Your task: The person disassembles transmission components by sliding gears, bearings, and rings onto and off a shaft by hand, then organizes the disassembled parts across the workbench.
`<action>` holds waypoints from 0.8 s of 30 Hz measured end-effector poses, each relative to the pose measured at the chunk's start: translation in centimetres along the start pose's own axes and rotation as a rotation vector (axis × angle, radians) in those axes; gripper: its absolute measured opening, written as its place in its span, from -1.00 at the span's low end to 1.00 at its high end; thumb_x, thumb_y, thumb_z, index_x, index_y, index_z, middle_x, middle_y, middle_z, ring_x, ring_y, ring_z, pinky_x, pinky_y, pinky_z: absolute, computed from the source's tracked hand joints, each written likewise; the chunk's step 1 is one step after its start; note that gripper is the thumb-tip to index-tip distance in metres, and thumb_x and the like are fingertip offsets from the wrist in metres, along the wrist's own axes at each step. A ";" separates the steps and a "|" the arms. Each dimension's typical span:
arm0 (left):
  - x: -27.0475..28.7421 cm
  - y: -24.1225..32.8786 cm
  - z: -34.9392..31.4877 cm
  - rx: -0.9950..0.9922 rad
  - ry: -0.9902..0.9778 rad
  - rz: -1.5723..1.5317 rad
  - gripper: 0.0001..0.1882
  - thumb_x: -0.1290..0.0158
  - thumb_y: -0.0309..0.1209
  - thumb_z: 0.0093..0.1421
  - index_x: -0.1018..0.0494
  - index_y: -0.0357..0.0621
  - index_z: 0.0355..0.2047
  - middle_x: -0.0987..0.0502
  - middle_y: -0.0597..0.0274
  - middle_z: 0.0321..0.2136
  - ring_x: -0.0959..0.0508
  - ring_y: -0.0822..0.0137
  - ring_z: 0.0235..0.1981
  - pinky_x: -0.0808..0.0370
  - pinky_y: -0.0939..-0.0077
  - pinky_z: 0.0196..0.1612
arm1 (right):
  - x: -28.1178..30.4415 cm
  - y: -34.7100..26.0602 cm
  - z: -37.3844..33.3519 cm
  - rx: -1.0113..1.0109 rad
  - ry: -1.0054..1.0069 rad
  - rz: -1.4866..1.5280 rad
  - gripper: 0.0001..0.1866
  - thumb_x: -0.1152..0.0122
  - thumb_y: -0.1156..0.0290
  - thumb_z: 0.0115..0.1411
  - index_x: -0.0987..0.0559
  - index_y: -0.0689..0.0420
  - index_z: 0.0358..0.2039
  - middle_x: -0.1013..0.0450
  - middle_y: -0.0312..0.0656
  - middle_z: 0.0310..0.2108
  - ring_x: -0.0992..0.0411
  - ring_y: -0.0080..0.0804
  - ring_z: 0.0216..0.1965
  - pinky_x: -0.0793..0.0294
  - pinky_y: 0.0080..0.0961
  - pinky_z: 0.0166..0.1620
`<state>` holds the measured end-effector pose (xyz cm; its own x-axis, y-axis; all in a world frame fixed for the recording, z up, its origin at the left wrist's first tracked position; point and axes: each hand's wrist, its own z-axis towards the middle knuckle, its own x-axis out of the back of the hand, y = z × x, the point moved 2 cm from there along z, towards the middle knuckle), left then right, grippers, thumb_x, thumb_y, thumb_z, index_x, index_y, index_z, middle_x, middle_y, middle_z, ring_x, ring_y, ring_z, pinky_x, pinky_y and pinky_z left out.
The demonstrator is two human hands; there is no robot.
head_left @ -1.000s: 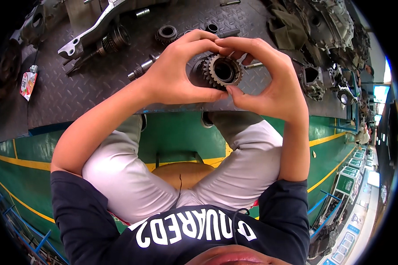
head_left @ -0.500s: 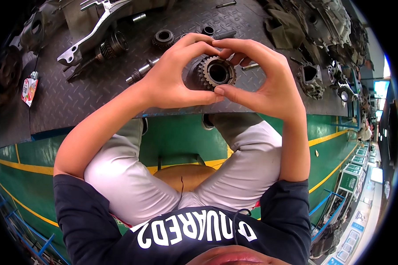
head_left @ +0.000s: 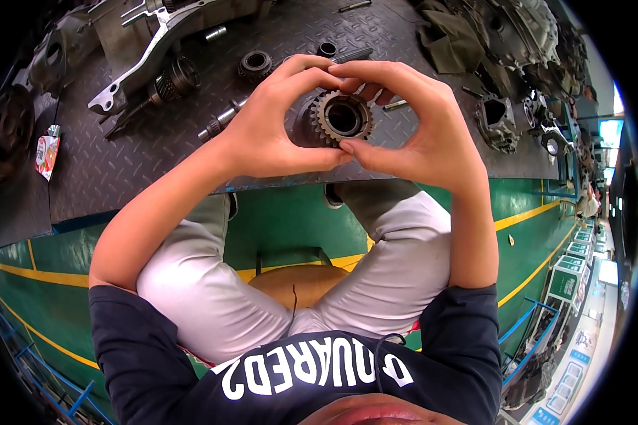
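A dark metal gear (head_left: 323,122) with a toothed rim and a wide round bore stands on the plated bench. My left hand (head_left: 268,131) curves around its left side, thumb spread away from the fingers. Around the other side arches my right hand (head_left: 432,124) in the same way. The fingertips of both hands meet beyond the gear and the thumb tips meet on the near side, so together they frame it in a ring. The right thumb tip overlaps the gear's near edge in the picture; whether it touches cannot be told. Neither hand grips anything.
Left on the bench lie a geared shaft (head_left: 174,81), a metal casting (head_left: 152,53) and a small packet (head_left: 47,156). A small gear (head_left: 255,65) and a stepped shaft (head_left: 223,120) sit beyond my left hand. Housings (head_left: 496,124) and a dark cloth (head_left: 450,39) are at right.
The hands keep their ring shape around the gear. Gear, hands and bench parts appear slightly further left in the picture, with little other movement.
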<state>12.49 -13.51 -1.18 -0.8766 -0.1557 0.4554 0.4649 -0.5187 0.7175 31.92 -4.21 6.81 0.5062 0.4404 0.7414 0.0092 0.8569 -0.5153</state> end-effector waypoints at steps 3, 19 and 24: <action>0.0 0.0 0.0 -0.017 -0.006 0.009 -0.27 -0.48 -0.28 -0.06 -0.53 -0.29 0.12 -0.45 0.04 0.21 -0.56 0.13 0.18 -0.48 0.22 0.29 | 0.0 0.2 0.0 -0.027 -0.014 0.018 -0.31 -0.59 0.44 -0.12 -0.66 0.13 0.13 -0.68 -0.23 -0.12 -0.60 -0.40 -0.18 -0.54 -0.46 -0.09; -0.2 -0.2 0.1 0.038 0.006 0.008 -0.26 -0.51 -0.18 -0.12 -0.56 -0.23 0.06 -0.46 -0.04 0.20 -0.55 0.00 0.21 -0.48 0.16 0.28 | 0.0 0.2 -0.3 -0.057 0.008 0.025 -0.37 -0.60 0.33 -0.06 -0.67 0.04 0.11 -0.67 -0.19 -0.20 -0.62 -0.19 -0.14 -0.60 -0.28 -0.02; 0.1 0.1 0.2 0.017 -0.017 0.028 -0.28 -0.50 -0.29 -0.09 -0.54 -0.30 0.09 -0.45 0.05 0.20 -0.54 0.15 0.20 -0.50 0.23 0.27 | 0.3 0.4 -0.2 -0.051 0.006 0.071 -0.36 -0.58 0.34 -0.07 -0.67 0.04 0.11 -0.68 -0.17 -0.20 -0.66 -0.20 -0.14 -0.61 -0.32 -0.04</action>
<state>12.50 -13.37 -1.00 -0.8609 -0.1558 0.4844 0.4917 -0.4998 0.7131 32.20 -3.77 6.70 0.5121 0.4976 0.7001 0.0171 0.8090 -0.5876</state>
